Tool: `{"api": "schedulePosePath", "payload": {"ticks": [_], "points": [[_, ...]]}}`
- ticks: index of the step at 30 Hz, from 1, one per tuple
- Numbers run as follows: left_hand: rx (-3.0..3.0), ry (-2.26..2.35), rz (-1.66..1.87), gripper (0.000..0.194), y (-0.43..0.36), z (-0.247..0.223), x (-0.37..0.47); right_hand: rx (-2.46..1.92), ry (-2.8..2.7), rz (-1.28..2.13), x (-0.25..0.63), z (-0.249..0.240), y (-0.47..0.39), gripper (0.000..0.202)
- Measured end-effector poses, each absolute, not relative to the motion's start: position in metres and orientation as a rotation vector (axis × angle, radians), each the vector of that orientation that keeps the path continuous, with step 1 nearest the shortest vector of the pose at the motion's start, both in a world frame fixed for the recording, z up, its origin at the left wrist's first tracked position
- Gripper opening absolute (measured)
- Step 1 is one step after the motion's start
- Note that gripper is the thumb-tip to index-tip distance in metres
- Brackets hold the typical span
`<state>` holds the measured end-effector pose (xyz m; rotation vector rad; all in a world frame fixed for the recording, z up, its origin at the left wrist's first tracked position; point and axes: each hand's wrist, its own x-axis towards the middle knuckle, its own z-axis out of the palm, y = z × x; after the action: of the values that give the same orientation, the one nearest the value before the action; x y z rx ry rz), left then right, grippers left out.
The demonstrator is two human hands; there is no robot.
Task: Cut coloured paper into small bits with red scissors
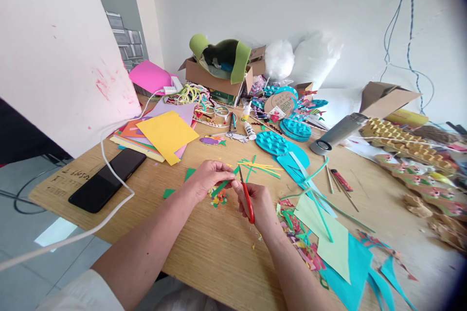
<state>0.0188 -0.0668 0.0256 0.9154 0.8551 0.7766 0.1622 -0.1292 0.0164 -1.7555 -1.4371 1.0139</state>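
Note:
Between its thumb and fingers my left hand [215,175] pinches a narrow green paper strip [221,188]. My right hand [260,202] grips red-handled scissors [248,201], with the blades pointing away from me beside the strip's far end. Whether the blades touch the paper I cannot tell. Small round paper bits [219,199] in yellow, orange, green and red lie on the table below my hands. Just beyond them are thin yellow and green strips [257,166], some crossing. Green paper pieces [169,193] rest left of my left hand.
A black phone [107,180] and a white cable [116,181] lie at left, near stacked coloured paper [170,131]. A grey thermos [339,132] stands tilted in view at right. Colourful scraps [301,243] and blue paper [350,272] cover the near right. Behind sits a cardboard box [215,77].

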Motion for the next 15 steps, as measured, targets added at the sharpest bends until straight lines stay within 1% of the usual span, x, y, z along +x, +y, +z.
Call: {"api": "schedulePosePath", "payload": {"ticks": [7,10,13,15], "points": [[0.921,0.851,0.773,0.021,-0.064,0.023,0.017,-1.81,-1.418,1.025,0.167,0.021,-0.128,0.059],[0.916,0.894,0.798,0.021,-0.062,0.022,0.015,-1.896,-1.474,1.099,0.181,0.028,-0.126,0.056],[0.966,0.938,0.844,0.019,-0.059,0.022,0.013,-1.905,-1.743,1.205,0.196,0.035,-0.127,0.052],[0.997,0.956,0.843,0.019,-0.059,0.023,0.011,-1.917,-2.0,1.071,0.202,0.038,-0.128,0.049]]}}
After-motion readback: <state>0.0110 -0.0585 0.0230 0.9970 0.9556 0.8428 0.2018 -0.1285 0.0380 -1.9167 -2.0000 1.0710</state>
